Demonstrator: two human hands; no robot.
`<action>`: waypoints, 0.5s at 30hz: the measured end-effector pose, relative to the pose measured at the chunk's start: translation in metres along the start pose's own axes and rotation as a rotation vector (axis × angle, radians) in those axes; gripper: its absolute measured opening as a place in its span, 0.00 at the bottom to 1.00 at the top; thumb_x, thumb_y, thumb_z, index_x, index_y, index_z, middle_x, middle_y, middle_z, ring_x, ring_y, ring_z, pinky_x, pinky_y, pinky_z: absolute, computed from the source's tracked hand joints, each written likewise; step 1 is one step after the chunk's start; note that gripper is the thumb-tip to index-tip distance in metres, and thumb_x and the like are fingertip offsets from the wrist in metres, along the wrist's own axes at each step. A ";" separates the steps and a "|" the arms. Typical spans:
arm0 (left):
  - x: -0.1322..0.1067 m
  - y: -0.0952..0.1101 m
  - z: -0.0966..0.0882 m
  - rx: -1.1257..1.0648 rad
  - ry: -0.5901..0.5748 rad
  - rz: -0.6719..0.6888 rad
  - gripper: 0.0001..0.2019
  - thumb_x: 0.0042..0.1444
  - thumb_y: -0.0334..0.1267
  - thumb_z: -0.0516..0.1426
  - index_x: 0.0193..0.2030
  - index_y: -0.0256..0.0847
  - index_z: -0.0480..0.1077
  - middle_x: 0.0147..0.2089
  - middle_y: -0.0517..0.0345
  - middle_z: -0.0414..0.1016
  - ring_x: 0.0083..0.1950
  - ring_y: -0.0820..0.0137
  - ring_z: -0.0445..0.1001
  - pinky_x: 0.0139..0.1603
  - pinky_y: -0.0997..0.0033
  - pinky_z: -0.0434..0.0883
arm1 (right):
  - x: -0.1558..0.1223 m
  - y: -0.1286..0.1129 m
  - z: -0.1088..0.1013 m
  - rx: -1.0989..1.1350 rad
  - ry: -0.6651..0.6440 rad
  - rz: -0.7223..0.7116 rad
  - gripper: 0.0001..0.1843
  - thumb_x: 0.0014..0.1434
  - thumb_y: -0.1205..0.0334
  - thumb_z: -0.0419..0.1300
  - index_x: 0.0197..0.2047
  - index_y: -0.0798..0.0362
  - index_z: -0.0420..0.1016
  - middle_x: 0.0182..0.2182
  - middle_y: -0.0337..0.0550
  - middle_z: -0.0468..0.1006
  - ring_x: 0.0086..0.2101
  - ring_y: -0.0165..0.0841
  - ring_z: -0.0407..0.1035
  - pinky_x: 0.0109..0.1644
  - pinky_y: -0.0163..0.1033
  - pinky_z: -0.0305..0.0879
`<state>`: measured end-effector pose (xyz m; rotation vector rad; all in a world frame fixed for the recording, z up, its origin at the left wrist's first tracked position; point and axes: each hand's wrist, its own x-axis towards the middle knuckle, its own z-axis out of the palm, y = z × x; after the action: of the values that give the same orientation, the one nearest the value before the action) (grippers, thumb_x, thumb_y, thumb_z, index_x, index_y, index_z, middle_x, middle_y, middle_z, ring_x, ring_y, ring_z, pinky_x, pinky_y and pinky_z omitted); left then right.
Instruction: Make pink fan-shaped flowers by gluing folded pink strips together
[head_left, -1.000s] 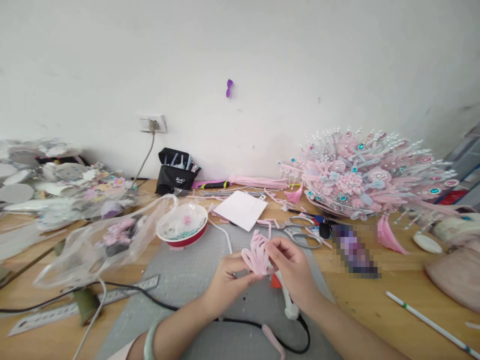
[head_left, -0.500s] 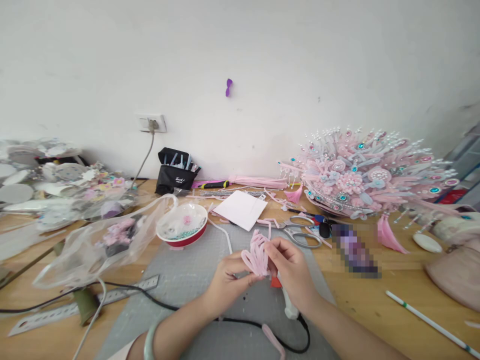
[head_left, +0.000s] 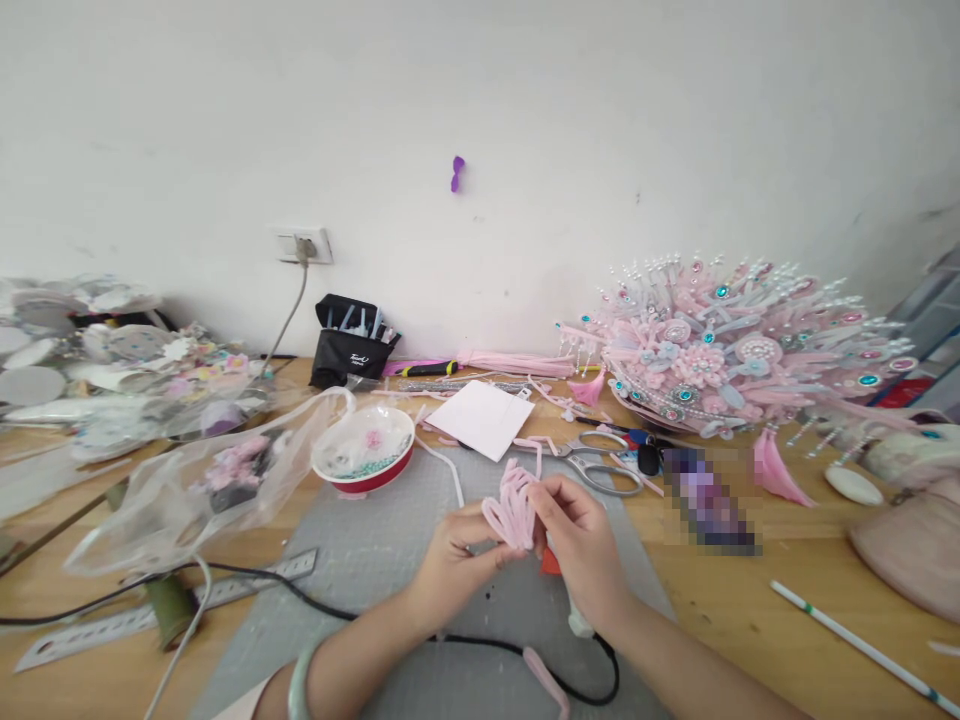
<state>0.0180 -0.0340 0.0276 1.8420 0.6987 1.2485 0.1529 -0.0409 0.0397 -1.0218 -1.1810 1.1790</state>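
Observation:
Both hands hold a looped bundle of pink pipe cleaners (head_left: 512, 508) above the grey cutting mat (head_left: 360, 560). My left hand (head_left: 461, 555) pinches its lower left side between thumb and fingers. On the right side, the thumb and fingers of my right hand (head_left: 581, 545) are closed on the same bundle. Beneath the right hand lies a tool with an orange part (head_left: 550, 562) and a white end joined to a black cord; the hand hides most of it. A loose pink pipe cleaner (head_left: 546, 682) rests on the mat near the front.
A red-rimmed bowl of beads (head_left: 375, 470), a white card (head_left: 481, 420) and scissors (head_left: 600, 465) lie beyond my hands. At right stands a large pink jewelled headdress (head_left: 720, 350). A metal ruler (head_left: 97, 637), a green spool (head_left: 171, 610) and a black cord (head_left: 315, 603) are at left.
My right hand has shifted very slightly, covering more of the white tool below it. Both hands keep hold of the pink bundle.

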 end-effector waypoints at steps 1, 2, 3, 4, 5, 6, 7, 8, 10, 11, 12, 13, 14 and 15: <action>0.000 0.000 0.000 0.005 -0.001 -0.005 0.10 0.50 0.41 0.57 0.28 0.37 0.76 0.29 0.54 0.77 0.31 0.70 0.71 0.34 0.73 0.67 | 0.000 0.000 0.000 -0.004 0.008 -0.005 0.15 0.53 0.53 0.55 0.22 0.53 0.64 0.16 0.31 0.63 0.17 0.23 0.57 0.19 0.28 0.53; 0.000 0.000 0.000 0.012 -0.001 -0.012 0.11 0.50 0.42 0.57 0.28 0.37 0.76 0.29 0.54 0.77 0.31 0.70 0.71 0.34 0.73 0.67 | -0.001 0.000 0.001 -0.006 0.013 -0.010 0.15 0.53 0.53 0.55 0.22 0.53 0.63 0.16 0.31 0.63 0.17 0.23 0.57 0.19 0.28 0.53; 0.000 0.000 0.000 0.021 0.001 -0.021 0.11 0.50 0.42 0.57 0.28 0.37 0.76 0.29 0.54 0.77 0.30 0.70 0.71 0.34 0.73 0.67 | -0.001 0.000 0.001 -0.006 0.018 -0.016 0.15 0.53 0.53 0.55 0.22 0.53 0.63 0.16 0.31 0.63 0.17 0.23 0.57 0.20 0.28 0.53; 0.000 0.000 0.000 0.029 0.004 -0.028 0.12 0.50 0.43 0.56 0.28 0.37 0.75 0.28 0.54 0.77 0.30 0.70 0.71 0.34 0.73 0.67 | -0.001 0.001 0.001 -0.005 0.021 -0.021 0.15 0.53 0.53 0.55 0.21 0.53 0.63 0.16 0.32 0.63 0.17 0.24 0.57 0.20 0.28 0.54; 0.000 0.000 0.001 0.038 0.006 -0.034 0.13 0.50 0.44 0.56 0.27 0.37 0.75 0.28 0.54 0.77 0.30 0.70 0.71 0.33 0.73 0.67 | -0.001 0.001 0.001 -0.003 0.023 -0.025 0.15 0.53 0.53 0.55 0.21 0.53 0.63 0.17 0.32 0.63 0.18 0.24 0.57 0.20 0.28 0.54; 0.000 0.000 0.001 0.043 0.008 -0.038 0.13 0.50 0.45 0.56 0.27 0.36 0.75 0.27 0.54 0.77 0.29 0.70 0.71 0.33 0.73 0.67 | -0.001 0.001 0.002 0.000 0.022 -0.026 0.15 0.53 0.53 0.55 0.21 0.53 0.63 0.17 0.32 0.63 0.18 0.24 0.57 0.21 0.28 0.54; 0.000 0.001 0.001 0.049 0.010 -0.039 0.14 0.49 0.45 0.56 0.26 0.36 0.75 0.27 0.54 0.76 0.29 0.70 0.71 0.33 0.73 0.67 | -0.001 0.002 0.002 0.003 0.024 -0.028 0.15 0.53 0.53 0.55 0.21 0.53 0.63 0.17 0.32 0.63 0.18 0.24 0.57 0.21 0.28 0.54; 0.000 0.001 0.001 0.054 0.010 -0.038 0.14 0.49 0.45 0.56 0.26 0.36 0.75 0.27 0.54 0.76 0.29 0.70 0.71 0.33 0.72 0.67 | -0.001 0.002 0.002 0.005 0.026 -0.029 0.15 0.52 0.53 0.55 0.21 0.53 0.63 0.17 0.32 0.63 0.18 0.24 0.57 0.21 0.28 0.55; 0.000 0.001 0.001 0.066 0.009 -0.040 0.13 0.50 0.44 0.56 0.26 0.36 0.75 0.26 0.54 0.76 0.29 0.70 0.70 0.33 0.72 0.67 | -0.001 0.003 0.002 0.003 0.031 -0.025 0.14 0.52 0.53 0.55 0.22 0.53 0.64 0.17 0.32 0.62 0.19 0.24 0.57 0.21 0.29 0.55; 0.000 0.001 0.001 0.071 0.007 -0.041 0.13 0.50 0.44 0.56 0.26 0.36 0.75 0.27 0.54 0.76 0.29 0.70 0.70 0.33 0.72 0.67 | -0.001 0.003 0.002 0.001 0.034 -0.023 0.14 0.53 0.53 0.55 0.22 0.53 0.64 0.17 0.32 0.62 0.19 0.25 0.57 0.21 0.29 0.55; 0.000 0.001 0.001 0.075 0.003 -0.041 0.13 0.50 0.44 0.56 0.26 0.36 0.75 0.27 0.54 0.76 0.29 0.70 0.70 0.33 0.72 0.67 | -0.001 0.004 0.003 -0.001 0.038 -0.023 0.14 0.53 0.53 0.55 0.22 0.53 0.64 0.18 0.33 0.63 0.19 0.25 0.57 0.22 0.29 0.55; 0.000 0.001 0.001 0.077 -0.001 -0.043 0.12 0.50 0.43 0.56 0.27 0.36 0.75 0.27 0.54 0.76 0.29 0.70 0.70 0.33 0.72 0.67 | -0.001 0.004 0.003 -0.006 0.041 -0.022 0.14 0.53 0.52 0.55 0.22 0.52 0.64 0.18 0.33 0.63 0.19 0.25 0.57 0.22 0.29 0.55; 0.000 0.002 0.001 0.076 -0.007 -0.045 0.12 0.50 0.43 0.56 0.27 0.36 0.75 0.27 0.54 0.76 0.29 0.70 0.70 0.34 0.72 0.67 | -0.002 0.004 0.003 -0.010 0.043 -0.023 0.14 0.53 0.52 0.55 0.22 0.52 0.64 0.18 0.33 0.63 0.19 0.25 0.57 0.21 0.29 0.56; 0.000 0.002 0.001 0.073 -0.012 -0.050 0.12 0.51 0.43 0.56 0.27 0.36 0.75 0.28 0.54 0.76 0.30 0.70 0.70 0.34 0.72 0.67 | -0.002 0.004 0.003 -0.014 0.045 -0.024 0.14 0.53 0.52 0.54 0.23 0.52 0.64 0.18 0.33 0.63 0.19 0.25 0.57 0.21 0.29 0.56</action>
<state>0.0189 -0.0352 0.0290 1.8783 0.7878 1.1927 0.1494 -0.0421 0.0355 -1.0373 -1.1644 1.1252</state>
